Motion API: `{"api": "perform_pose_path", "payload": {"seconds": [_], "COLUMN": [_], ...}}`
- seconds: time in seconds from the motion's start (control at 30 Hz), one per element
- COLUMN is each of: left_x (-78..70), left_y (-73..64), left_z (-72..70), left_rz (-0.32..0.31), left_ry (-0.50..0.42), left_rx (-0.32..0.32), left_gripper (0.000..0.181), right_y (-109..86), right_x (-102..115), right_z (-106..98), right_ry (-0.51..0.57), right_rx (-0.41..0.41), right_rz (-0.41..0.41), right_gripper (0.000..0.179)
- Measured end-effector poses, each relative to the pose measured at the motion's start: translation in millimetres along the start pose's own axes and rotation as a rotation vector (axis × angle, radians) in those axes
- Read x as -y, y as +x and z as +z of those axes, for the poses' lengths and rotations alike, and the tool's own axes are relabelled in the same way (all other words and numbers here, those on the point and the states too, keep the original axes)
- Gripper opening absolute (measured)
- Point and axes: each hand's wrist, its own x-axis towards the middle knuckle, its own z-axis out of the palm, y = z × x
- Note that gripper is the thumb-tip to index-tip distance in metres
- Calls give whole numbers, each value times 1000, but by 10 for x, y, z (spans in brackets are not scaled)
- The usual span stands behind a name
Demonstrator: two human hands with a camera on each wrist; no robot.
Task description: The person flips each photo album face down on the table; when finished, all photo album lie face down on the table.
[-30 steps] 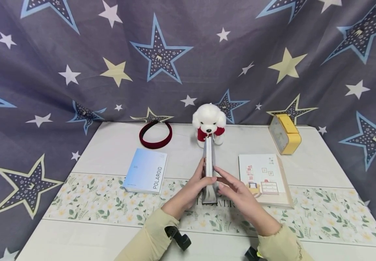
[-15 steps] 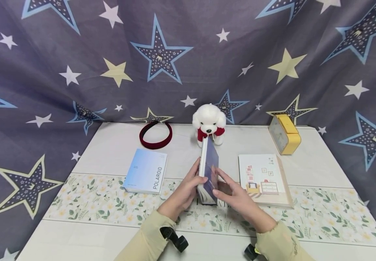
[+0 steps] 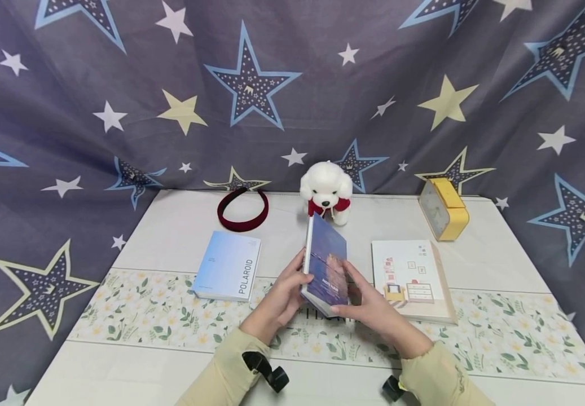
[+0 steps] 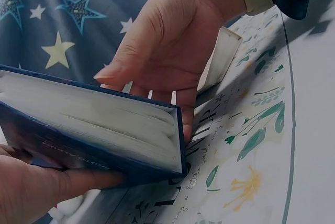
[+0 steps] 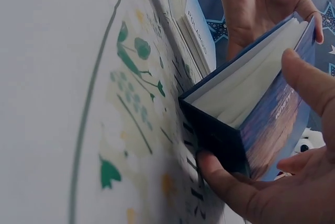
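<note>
A blue-purple photo album stands tilted over the middle of the table, its printed cover facing up and to the right. My left hand holds its left side, with the thumb on the edge and the fingers behind. On the other side, my right hand grips the album near its lower right part. White page edges of the album show in the left wrist view. In the right wrist view, the fingers of my right hand touch the dark edge while the thumb lies at the cover.
A blue POLAROID album lies on the left, and a dark red headband behind it. A white plush dog sits behind the held album. To the right are a white illustrated book and a yellow clock.
The album has turned from edge-on to leaning left, so its blue-purple cover now shows. My left hand has shifted slightly left and the right hand stays against the album.
</note>
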Motion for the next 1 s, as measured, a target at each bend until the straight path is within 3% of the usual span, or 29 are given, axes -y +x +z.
{"api": "perform_pose_path", "payload": {"seconds": [0.2, 0.47, 0.73, 0.87, 1.0], "left_x": [-6, 8, 24, 23, 31], "left_y": [-15, -28, -41, -38, -34], "left_z": [-16, -73, -156, -187, -198], "left_rz": [2, 5, -35, -62, -59], "left_ry": [-13, -54, -50, -7, 103], "left_rx": [-30, -15, -32, -37, -52], "left_gripper": [78, 76, 68, 62, 61], "right_y": [-1, 18, 6, -3, -4], "right_x": [17, 16, 45, 60, 56], "right_z": [-39, -77, -86, -72, -67], "right_ry": [-2, 4, -48, -76, -107], "right_rx": [-5, -1, -31, -58, -83], "right_rz": [-6, -71, -64, -47, -22], "right_gripper": [104, 103, 100, 99, 100]}}
